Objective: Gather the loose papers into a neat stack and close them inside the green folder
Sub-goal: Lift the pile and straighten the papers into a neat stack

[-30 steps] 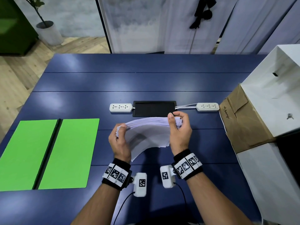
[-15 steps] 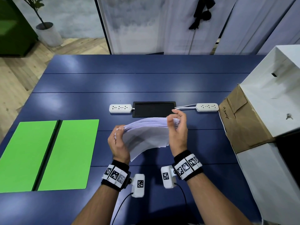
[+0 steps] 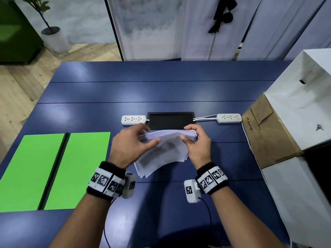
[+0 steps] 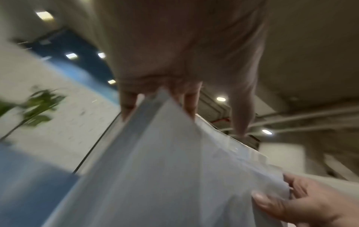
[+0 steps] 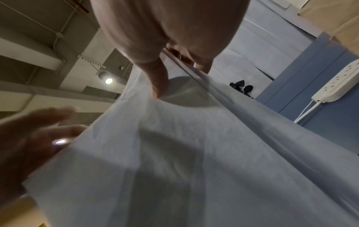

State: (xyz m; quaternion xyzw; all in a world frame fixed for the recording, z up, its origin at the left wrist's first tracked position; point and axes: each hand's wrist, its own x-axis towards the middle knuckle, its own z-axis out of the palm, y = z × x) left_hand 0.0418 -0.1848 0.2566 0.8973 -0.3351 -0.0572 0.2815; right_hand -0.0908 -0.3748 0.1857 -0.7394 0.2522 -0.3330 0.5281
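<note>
Half a second ago the left hand (image 3: 131, 146) was clamped on the left corner of the papers (image 3: 165, 153) with curled fingers; now it has let go of that grip and slid in over the top of the sheets, fingers stretched out nearly straight and blurred with motion — it looks like a smoothing or tapping pass rather than a hold. The right hand (image 3: 196, 144) has hardly shifted: it still pinches the right end of the bundle, thumb on the upper face and fingers curled round the far edge, so for this instant it alone carries the papers, held up off the desk (image 3: 161, 90) between the two hands. For the task this suggests the squaring-up is still under way — the near edges of the sheets fan out unevenly just in front of the left wrist, so the stack is not yet neat. The green folder (image 3: 53, 169) lies open and flat well out to the left of the left hand, with nothing in it. Both forearms reach forward side by side, the backs of both hands turned up toward the head camera.
</note>
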